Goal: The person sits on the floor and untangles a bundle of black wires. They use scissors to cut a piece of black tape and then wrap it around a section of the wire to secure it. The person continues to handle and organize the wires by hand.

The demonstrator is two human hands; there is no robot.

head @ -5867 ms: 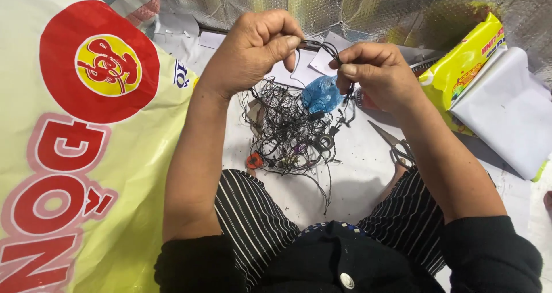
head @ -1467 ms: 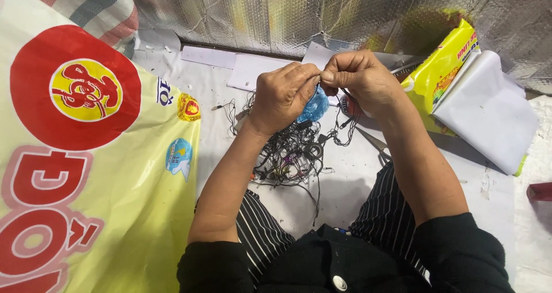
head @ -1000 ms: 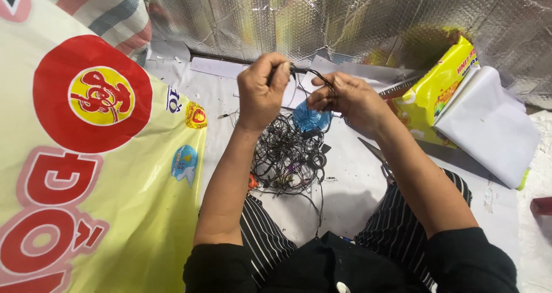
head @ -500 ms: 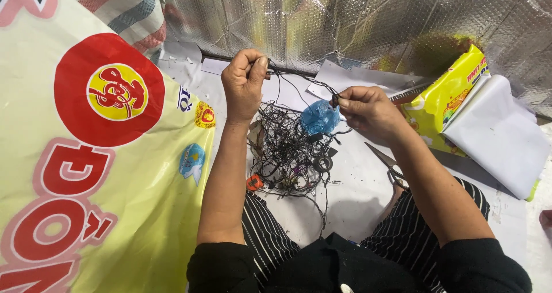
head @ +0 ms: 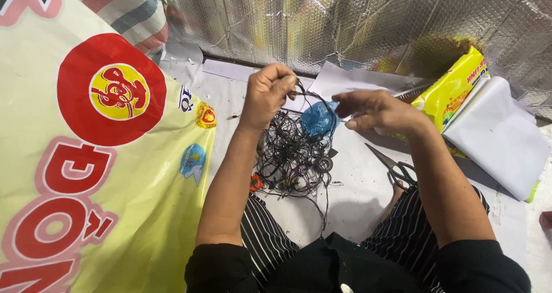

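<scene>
My left hand [head: 266, 95] is closed on a thin black strand that it lifts out of a tangled bundle of black wire [head: 290, 152]. My right hand [head: 374, 110] pinches the other end of that strand, just right of a small blue plastic-wrapped piece [head: 318, 119] caught in the tangle. The bundle hangs between my hands and rests over my striped lap. A small orange piece [head: 256, 182] and a dark ring [head: 324, 164] sit in its lower part.
Black-handled scissors [head: 397, 166] lie on the white surface by my right forearm. A large printed yellow sack [head: 98, 172] fills the left. A yellow packet [head: 451, 95] and white folded sheets [head: 500, 138] lie at right, against a silver foil wall [head: 345, 23].
My hands have drawn apart, from close together over the tangle to spread wide, stretching a black strand between them. My left hand rose and moved left.
</scene>
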